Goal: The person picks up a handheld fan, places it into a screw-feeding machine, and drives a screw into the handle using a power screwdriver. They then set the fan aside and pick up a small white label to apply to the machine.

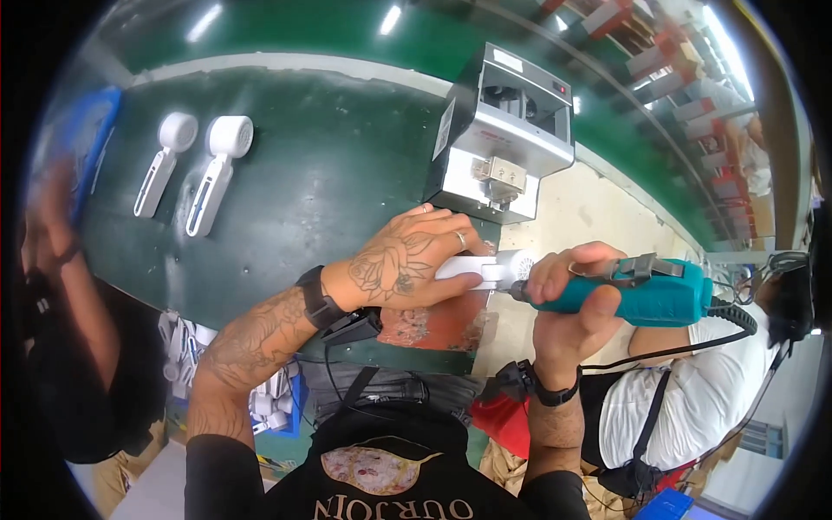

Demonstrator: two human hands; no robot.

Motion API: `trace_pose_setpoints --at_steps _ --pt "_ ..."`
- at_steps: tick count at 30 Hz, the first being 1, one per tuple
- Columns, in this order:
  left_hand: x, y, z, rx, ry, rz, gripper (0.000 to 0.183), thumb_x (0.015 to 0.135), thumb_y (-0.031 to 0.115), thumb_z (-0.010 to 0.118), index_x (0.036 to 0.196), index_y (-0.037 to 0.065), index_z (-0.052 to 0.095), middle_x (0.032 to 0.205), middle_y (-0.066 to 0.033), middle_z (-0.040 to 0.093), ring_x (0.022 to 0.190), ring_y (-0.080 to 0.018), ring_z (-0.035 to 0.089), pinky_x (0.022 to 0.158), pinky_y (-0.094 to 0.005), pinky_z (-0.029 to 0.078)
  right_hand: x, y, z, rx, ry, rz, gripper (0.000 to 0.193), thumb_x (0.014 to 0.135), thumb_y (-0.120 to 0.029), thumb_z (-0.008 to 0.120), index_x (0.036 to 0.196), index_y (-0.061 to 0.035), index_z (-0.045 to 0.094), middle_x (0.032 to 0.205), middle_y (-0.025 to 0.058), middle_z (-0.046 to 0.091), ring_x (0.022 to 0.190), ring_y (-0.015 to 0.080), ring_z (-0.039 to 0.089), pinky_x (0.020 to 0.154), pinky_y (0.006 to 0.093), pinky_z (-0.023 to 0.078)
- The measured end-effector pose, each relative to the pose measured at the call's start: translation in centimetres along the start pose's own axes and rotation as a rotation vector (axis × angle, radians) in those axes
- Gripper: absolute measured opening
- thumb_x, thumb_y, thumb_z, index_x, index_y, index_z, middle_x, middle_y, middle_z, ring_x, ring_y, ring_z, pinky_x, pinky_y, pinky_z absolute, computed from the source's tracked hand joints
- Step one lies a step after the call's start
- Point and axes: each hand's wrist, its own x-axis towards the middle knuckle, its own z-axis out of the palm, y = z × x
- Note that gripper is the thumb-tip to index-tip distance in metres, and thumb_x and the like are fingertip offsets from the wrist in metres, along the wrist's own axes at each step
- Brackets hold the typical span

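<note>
1. Teal plastic wrapped the barrel of a corded cylindrical power screwdriver point(663, 296), grasped in a worker's right hand point(562, 334), its narrow end pointed left.

2. The left hand point(407, 264), ringed and tattooed, had its grip closed over a white plastic handheld device with a round perforated head point(472, 269), held low over the near edge of the green-topped bench point(303, 208), just beside a worn reddish patch point(425, 328).

3. The step in hand looked to be screw-driving: the tool's tip met, or nearly met, the device near its neck. Whether a screw was seated could not be told.

4. The next move seemed to call for a firm left grip and a driver kept in line, so the tip would not slip across the white casing.

5. Two similar white round-headed devices point(156, 182) point(208, 195) lay side by side farther left on the bench, while a silver-and-black boxy machine point(511, 139) stood beyond the hands.
</note>
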Motion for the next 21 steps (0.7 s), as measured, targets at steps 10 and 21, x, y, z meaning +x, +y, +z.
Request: trace_pose_setpoints --at_steps 10,21 --pt "-0.1 0.2 -0.6 -0.003 -0.033 -0.028 0.035 0.096 0.036 0.072 0.123 0.014 0.069 0.114 -0.006 0.065 0.114 -0.0279 0.064 0.111 -0.0483 0.043 0.0 1.3 0.3 0.034 -0.002 0.012 0.064 0.1 -0.061 0.069 0.113 -0.001 0.053 0.07 0.0058 0.053 0.058 0.0171 0.053 0.056 0.0324 0.045" --pt "0.0 1.6 -0.7 0.082 -0.022 0.078 0.035 0.099 0.026 0.072 0.131 0.012 0.067 0.133 -0.0083 0.064 0.122 -0.0306 0.061 0.103 -0.0489 0.044 -1.2 2.7 -0.2 0.164 -0.053 0.007 0.03 0.105 -0.03 0.069 0.104 -0.0025 0.056 0.073 0.0081 0.058 0.064 0.0197 0.058 0.06 0.0343 0.049"
